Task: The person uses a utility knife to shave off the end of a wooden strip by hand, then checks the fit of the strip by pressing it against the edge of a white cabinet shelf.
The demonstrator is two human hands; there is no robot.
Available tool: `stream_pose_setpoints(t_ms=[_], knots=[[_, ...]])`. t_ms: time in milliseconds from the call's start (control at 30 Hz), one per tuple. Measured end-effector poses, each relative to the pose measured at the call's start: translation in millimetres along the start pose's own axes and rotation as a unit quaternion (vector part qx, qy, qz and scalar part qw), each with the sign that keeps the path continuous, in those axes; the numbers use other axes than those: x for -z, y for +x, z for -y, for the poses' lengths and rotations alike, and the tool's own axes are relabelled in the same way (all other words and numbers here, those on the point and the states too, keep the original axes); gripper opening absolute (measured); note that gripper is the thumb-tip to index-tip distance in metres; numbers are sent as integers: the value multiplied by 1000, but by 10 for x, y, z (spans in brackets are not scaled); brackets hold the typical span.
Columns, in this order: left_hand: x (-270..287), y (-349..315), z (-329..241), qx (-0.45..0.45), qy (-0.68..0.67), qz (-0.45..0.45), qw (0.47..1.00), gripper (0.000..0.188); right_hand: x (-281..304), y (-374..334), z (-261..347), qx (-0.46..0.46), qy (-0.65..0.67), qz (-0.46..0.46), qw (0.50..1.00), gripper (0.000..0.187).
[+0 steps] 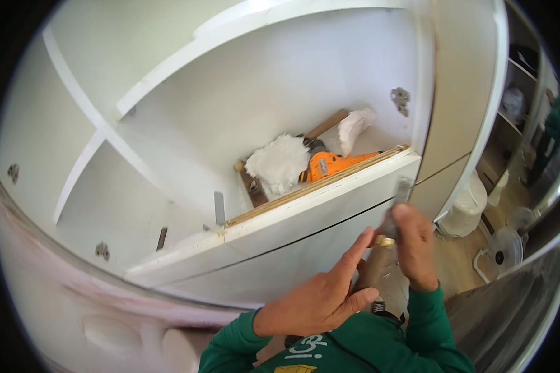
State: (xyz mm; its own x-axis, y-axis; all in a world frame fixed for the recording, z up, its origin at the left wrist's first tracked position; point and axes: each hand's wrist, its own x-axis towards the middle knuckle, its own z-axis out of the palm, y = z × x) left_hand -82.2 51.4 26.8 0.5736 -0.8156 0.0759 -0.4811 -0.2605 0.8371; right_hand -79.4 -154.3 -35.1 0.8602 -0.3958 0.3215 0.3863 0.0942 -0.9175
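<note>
Near the lower right, in front of the white cabinet's edge, I hold a chisel (pixel 373 264) with a brown handle, a brass-coloured ferrule and a grey metal blade. My left hand (pixel 320 298) is closed about the handle, its index finger lying along it and its thumb on the near side. My right hand (pixel 415 245) grips the blade just beyond the ferrule, thumb up. The blade's tip is smeared by motion, close to the corner of the cabinet board (pixel 330 177), which shows a bare wood strip along its edge.
Inside the cabinet lie an orange power tool (pixel 333 165), a wooden-handled tool (pixel 326 124) and a crumpled white heap (pixel 279 165). Metal hinges (pixel 400 101) sit on the panels. A clear round fan-like object (pixel 505 248) and a white bucket-like container (pixel 465 205) stand at right.
</note>
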Motion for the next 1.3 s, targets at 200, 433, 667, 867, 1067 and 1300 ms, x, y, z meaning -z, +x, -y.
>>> stream_pose_setpoints(t_ms=[200, 433, 667, 867, 1067, 1300], knots=[[410, 567, 4, -111, 355, -293, 881, 51, 479, 156, 207, -13, 199, 2, 980, 40], [370, 1459, 516, 42, 414, -330, 847, 45, 445, 159, 138, -107, 344, 115, 926, 38], [229, 1468, 645, 27, 411, -396, 821, 52, 306, 679, 153, -53, 143, 307, 940, 36], [211, 1478, 680, 23, 412, -430, 803, 51, 138, 1574, 80, 107, -175, 246, 947, 33], [180, 1859, 1088, -23, 431, -488, 759, 53, 258, 2054, -359, 109, -175, 182, 962, 49], [219, 1775, 1129, -31, 462, -498, 733, 57, 452, 2781, -906, 128, -216, 255, 934, 49]])
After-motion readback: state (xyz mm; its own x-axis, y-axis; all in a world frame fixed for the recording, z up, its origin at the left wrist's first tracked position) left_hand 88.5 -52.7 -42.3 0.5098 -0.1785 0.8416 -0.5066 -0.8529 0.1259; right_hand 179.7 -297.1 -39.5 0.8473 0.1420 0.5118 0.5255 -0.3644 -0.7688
